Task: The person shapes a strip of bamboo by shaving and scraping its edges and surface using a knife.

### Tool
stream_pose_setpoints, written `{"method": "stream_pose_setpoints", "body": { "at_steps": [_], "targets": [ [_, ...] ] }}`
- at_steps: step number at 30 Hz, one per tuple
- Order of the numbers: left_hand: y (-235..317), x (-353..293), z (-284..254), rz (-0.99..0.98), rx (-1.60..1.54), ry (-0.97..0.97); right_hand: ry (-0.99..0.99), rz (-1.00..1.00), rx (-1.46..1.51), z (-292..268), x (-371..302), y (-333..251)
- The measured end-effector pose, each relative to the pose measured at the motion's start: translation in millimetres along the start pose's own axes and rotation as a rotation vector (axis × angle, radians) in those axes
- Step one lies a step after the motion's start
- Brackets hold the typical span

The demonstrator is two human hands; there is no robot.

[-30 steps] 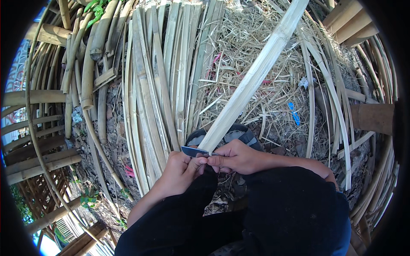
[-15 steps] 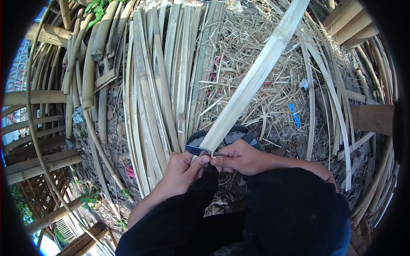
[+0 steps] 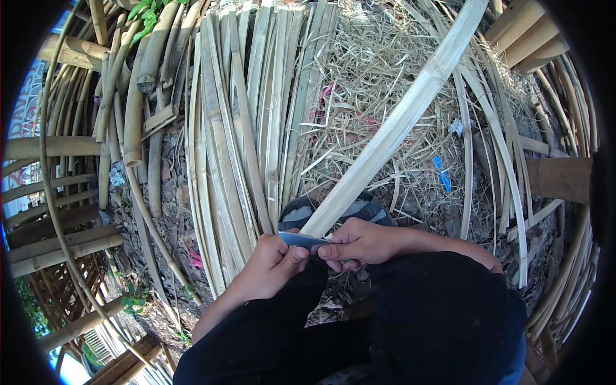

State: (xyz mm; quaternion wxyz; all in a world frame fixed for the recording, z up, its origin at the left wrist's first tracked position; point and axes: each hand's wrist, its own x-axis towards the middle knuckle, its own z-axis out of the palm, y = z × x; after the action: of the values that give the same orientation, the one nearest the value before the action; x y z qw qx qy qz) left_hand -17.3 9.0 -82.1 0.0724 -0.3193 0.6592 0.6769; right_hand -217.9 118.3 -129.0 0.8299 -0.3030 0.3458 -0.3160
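A long pale bamboo strip slants from my hands up to the far right. Its near end meets a knife, whose grey blade lies crosswise over it. My right hand is closed on the knife at the blade's right end, thumb pressed along it; a bit of green shows under the fingers. My left hand is closed about the near end of the strip, fingers behind the blade and thumb in front. The blade hides where the strip ends. Both hands are close together above my knees.
Many split bamboo strips lie side by side left of centre. Thin shavings cover the ground ahead, with a blue scrap on them. Bamboo poles stand at the left, and a thick bamboo piece juts in from the right.
The far end of the bamboo strip has swung to the right. The knife blade now shows more of its flat side, and my left thumb has moved away from my right thumb.
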Motion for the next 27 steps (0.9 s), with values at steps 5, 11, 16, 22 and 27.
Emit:
{"method": "stream_pose_setpoints", "body": {
  "at_steps": [5, 11, 16, 22, 27],
  "targets": [
    [0.9, -1.1, -1.3, 0.017, 0.036, 0.014, 0.03, 0.027, 0.061, 3.2, 1.7, -4.1],
    [3.5, 0.5, -0.1, 0.035, 0.086, 0.023, 0.115, -0.025, 0.008, 3.6, -2.5, -3.5],
    [2.1, -2.5, -2.0, -0.134, 0.024, 0.119, 0.248, 0.015, 0.129, -5.2, -16.5, -7.4],
    [-3.7, -4.7, -5.4, -0.088, 0.033, 0.096, 0.193, 0.007, 0.109, -4.1, -12.8, -5.3],
    [-4.2, 1.9, -5.5, -0.03, -0.234, -0.077, -0.1, -0.029, -0.018, -1.4, 5.0, 1.3]
  ]
}}
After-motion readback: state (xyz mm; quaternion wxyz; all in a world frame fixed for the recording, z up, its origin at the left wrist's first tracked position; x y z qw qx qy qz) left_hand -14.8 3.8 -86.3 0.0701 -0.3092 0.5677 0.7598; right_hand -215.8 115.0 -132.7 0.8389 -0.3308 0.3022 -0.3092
